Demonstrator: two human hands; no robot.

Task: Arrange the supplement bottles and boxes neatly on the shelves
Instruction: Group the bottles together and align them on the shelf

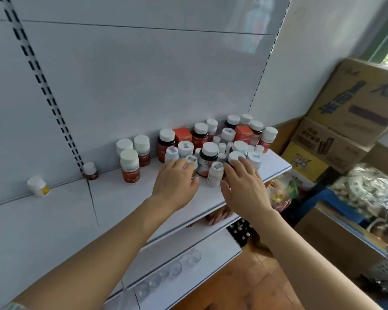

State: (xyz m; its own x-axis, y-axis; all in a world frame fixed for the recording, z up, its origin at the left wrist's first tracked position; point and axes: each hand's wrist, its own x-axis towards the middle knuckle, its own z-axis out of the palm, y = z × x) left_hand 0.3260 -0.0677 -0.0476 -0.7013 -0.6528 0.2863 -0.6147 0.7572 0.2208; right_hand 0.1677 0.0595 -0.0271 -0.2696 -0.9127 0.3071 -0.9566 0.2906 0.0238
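Observation:
Several white-capped supplement bottles and two red boxes (183, 133) crowd the right end of a white shelf (121, 198). My left hand (176, 181) curls round a small bottle with a labelled cap (191, 159) at the front of the cluster. My right hand (244, 189) reaches over a dark bottle with a white cap (235, 155), fingers wrapped round it and thumb beside a white bottle (215, 174). Three red-brown bottles (129, 165) stand apart to the left. A small bottle (90, 171) sits by the shelf upright.
A white bottle with a yellow label (37, 185) lies tipped on the neighbouring shelf at left. A lower shelf (211, 253) carries clear cups. Stacked cardboard boxes (356, 101) and plastic bags (367, 189) fill the floor at right.

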